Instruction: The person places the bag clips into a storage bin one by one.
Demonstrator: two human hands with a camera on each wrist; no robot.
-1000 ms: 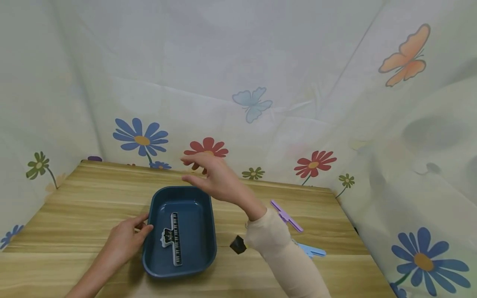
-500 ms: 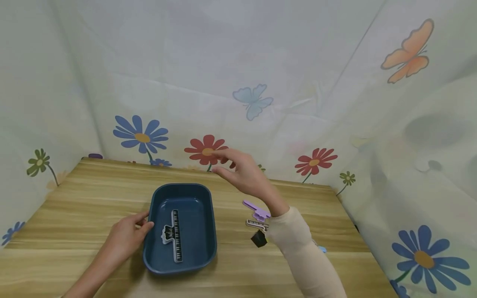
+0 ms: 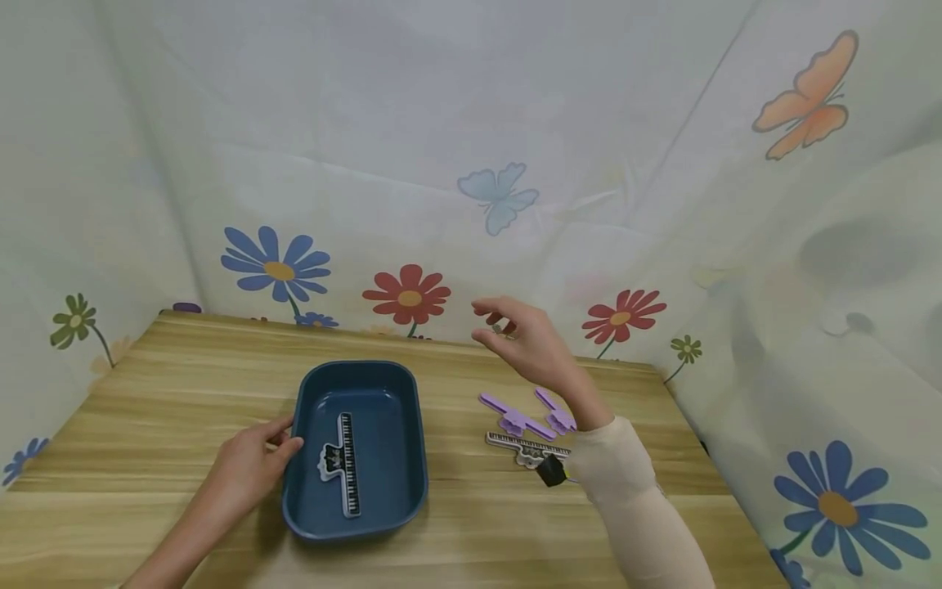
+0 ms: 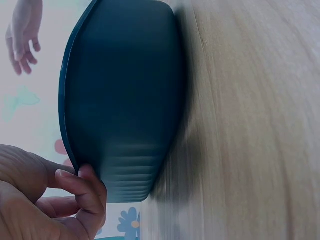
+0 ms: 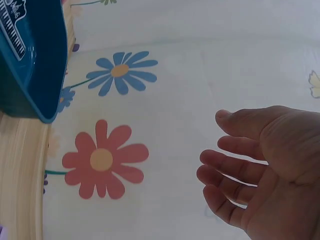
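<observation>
Wooden table (image 3: 184, 384), walled on its far and right sides by a pale cloth printed with flowers and butterflies.

Left hand (image 3: 246, 466): fingers (image 4: 87, 192) curled onto the near-left rim of the blue tray (image 3: 412, 458), thumb on the rim edge; forearm runs in from the near-left corner. The left wrist view shows the fingertip hooked over the lip and the tray's outer wall, not its contents.

Right hand (image 3: 526, 339): raised off the table, palm down, fingers (image 5: 227, 172) spread loosely and slightly bent, holding nothing; wrist and cream sleeve slant down to the near right. The right wrist view shows the open palm against the cloth, with a corner of the tray at upper left.

Blue tray: rounded rectangle, long axis near to far, left of table centre.

Piano-key clip (image 3: 342, 466): lies flat in the tray, long axis near to far, handle to the left. Its keys show in the head view and, in part, in the right wrist view.

Loose clips, on the table right of the tray and below the right hand: two purple clips (image 3: 515, 419), slanting from far-left to near-right; a second key-patterned clip (image 3: 526, 446) just nearer, lying left to right; a small black item (image 3: 550, 472) at the sleeve.
</observation>
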